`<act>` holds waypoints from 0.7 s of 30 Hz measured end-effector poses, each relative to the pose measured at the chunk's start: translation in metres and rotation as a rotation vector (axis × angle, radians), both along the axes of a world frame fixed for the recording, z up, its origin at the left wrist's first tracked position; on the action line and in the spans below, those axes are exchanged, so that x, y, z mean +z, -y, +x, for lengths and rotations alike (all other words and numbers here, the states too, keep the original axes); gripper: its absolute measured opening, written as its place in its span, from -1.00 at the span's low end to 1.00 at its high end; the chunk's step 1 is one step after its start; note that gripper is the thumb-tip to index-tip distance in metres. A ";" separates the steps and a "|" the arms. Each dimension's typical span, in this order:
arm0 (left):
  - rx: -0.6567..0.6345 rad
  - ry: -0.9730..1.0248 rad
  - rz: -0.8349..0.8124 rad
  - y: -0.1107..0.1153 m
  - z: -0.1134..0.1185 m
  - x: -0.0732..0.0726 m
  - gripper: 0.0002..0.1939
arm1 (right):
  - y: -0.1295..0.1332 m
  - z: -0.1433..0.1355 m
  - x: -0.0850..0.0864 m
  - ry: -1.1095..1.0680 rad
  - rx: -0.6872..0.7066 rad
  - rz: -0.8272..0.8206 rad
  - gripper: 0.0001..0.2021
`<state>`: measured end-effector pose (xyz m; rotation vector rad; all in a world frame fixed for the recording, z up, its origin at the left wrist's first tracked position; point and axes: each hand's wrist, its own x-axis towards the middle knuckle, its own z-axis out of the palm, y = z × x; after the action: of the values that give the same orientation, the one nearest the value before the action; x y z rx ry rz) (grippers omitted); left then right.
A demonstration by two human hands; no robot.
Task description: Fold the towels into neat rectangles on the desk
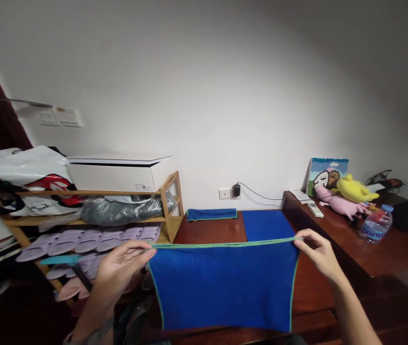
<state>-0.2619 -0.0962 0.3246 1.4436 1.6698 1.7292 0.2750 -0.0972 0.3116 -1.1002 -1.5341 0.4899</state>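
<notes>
A blue cloth (223, 287) with green stitched edging hangs stretched between my hands, its top edge doubled. My left hand (126, 258) pinches the upper left corner between thumb and fingers. At the upper right corner, my right hand (315, 249) grips the cloth the same way. Behind it, on the reddish-brown wooden surface (213, 233), lies a folded blue cloth (212, 214) with green edging near the wall. Another blue cloth (266, 224) lies flat to its right, its near part hidden by the held cloth.
To the left stands a wooden rack (170, 206) with lilac slippers (81, 239) and a white box (117, 175) on top. A higher wooden cabinet (358, 258) at right holds plush toys (343, 201), a plastic bottle (377, 224) and a remote (315, 210). A charger (237, 190) is plugged into the wall.
</notes>
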 end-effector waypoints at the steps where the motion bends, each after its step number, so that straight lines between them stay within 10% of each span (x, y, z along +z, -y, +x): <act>1: -0.050 0.036 -0.031 -0.003 0.000 -0.001 -0.34 | -0.005 -0.001 -0.005 -0.001 0.006 -0.012 -0.55; 7: -0.277 -0.067 -0.159 -0.070 -0.005 -0.032 -0.27 | -0.100 -0.030 -0.062 0.037 0.084 -0.170 -0.44; 12: -0.165 -0.298 -0.139 -0.134 0.013 -0.086 -0.30 | -0.176 -0.091 -0.107 0.200 -0.125 -0.301 -0.53; 21: -0.234 -0.858 -0.231 -0.075 0.035 -0.293 -0.40 | -0.072 -0.176 -0.280 0.708 -0.192 -0.435 -0.41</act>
<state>-0.2272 -0.0213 0.0319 2.3216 1.8654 0.7706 0.0988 -0.0252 0.0319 -1.8795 -1.9434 0.3177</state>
